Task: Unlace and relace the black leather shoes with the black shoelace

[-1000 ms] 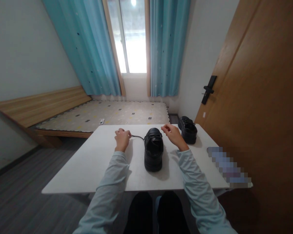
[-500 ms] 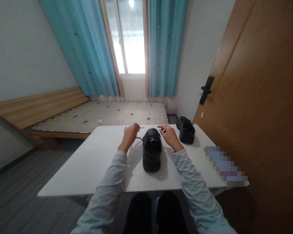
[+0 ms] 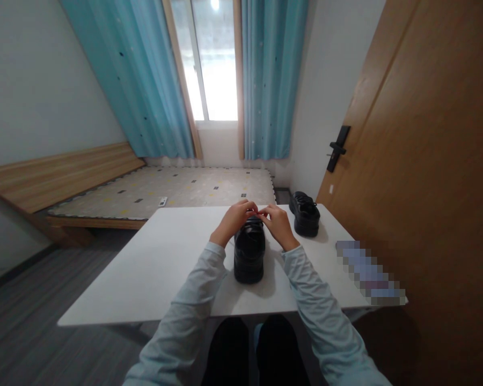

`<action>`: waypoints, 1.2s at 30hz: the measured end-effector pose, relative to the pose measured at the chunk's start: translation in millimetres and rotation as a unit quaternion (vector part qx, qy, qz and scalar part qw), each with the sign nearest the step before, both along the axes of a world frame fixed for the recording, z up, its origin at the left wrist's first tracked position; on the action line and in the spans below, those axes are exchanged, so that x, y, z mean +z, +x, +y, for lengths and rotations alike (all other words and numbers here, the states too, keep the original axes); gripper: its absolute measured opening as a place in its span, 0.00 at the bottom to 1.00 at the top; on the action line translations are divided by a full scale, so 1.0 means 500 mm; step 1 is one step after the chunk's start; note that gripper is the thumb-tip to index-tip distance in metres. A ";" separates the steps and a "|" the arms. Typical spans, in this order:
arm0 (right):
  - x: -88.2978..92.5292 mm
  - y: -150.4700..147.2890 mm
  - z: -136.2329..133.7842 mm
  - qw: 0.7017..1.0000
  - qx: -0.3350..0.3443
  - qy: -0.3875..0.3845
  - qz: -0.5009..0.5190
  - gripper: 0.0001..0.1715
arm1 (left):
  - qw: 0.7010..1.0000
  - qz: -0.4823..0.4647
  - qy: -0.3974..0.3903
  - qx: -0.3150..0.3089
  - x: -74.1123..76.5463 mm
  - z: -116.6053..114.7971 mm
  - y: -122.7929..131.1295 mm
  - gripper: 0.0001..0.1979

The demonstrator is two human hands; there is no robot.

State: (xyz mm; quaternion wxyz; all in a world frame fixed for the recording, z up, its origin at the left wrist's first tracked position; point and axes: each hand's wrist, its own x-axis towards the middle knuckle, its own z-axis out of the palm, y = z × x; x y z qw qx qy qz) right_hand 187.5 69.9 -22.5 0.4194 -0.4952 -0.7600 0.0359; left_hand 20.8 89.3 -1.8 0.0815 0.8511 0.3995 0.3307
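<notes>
A black lace-up shoe (image 3: 248,256) stands on the white table (image 3: 165,262), its heel toward me and its toe end partly hidden by my hands. My left hand (image 3: 240,215) is over the upper left of the shoe, thumb and fingers pinched together. From the right, my right hand (image 3: 277,221) meets it, its fingertips also pinched and touching or nearly touching the left fingertips. The lace between the fingertips is too small to make out. A second black shoe (image 3: 306,215) stands at the table's back right.
A pixelated bluish object (image 3: 368,271) lies along the table's right side. Beyond the table is a bed (image 3: 193,185) with a small white item (image 3: 163,202) on it. A wooden door (image 3: 426,161) stands at the right.
My left hand has moved right, from beside the shoe to over its front, and now meets my right hand. The lace end that showed in my left fingers is no longer visible.
</notes>
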 end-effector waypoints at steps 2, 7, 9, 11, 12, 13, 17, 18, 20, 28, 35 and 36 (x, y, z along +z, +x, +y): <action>0.002 0.005 0.001 1.000 -0.001 -0.006 0.001 0.06 | 1.000 0.002 0.002 0.005 -0.001 -0.002 0.001 0.07; 0.006 0.014 0.006 0.996 -0.046 -0.023 0.066 0.06 | 0.996 0.012 0.071 0.053 -0.014 0.001 -0.011 0.08; 0.007 0.018 0.008 0.992 -0.068 -0.039 0.103 0.05 | 0.995 0.012 0.077 0.059 -0.019 0.006 -0.016 0.05; 0.005 0.023 0.013 0.985 -0.079 -0.058 0.139 0.03 | 0.995 0.018 0.072 0.060 -0.022 0.010 -0.019 0.05; 0.002 0.025 0.016 0.982 -0.082 -0.069 0.157 0.03 | 0.996 0.026 0.067 0.057 -0.022 0.012 -0.019 0.05; -0.001 0.027 0.019 0.978 -0.081 -0.082 0.173 0.03 | 0.996 0.037 0.062 0.054 -0.021 0.012 -0.017 0.06; -0.017 0.034 0.030 0.958 -0.058 -0.162 0.229 0.05 | 0.994 0.090 0.038 0.044 -0.013 0.008 -0.007 0.08; -0.020 0.035 0.032 0.953 -0.048 -0.186 0.236 0.05 | 0.994 0.098 0.036 0.042 -0.011 0.007 -0.005 0.08; -0.025 0.037 0.034 0.945 -0.029 -0.228 0.234 0.03 | 0.993 0.106 0.035 0.039 -0.010 0.007 -0.002 0.08; -0.021 0.047 0.029 0.927 -0.006 -0.297 0.230 0.05 | 0.990 0.134 -0.011 0.047 -0.010 0.018 0.001 0.08; -0.016 0.038 0.022 0.913 0.008 -0.322 0.250 0.07 | 0.990 0.131 -0.030 0.045 -0.007 0.024 0.009 0.08; -0.018 0.037 0.022 0.912 0.006 -0.326 0.250 0.07 | 0.990 0.130 -0.033 0.047 -0.009 0.026 0.010 0.07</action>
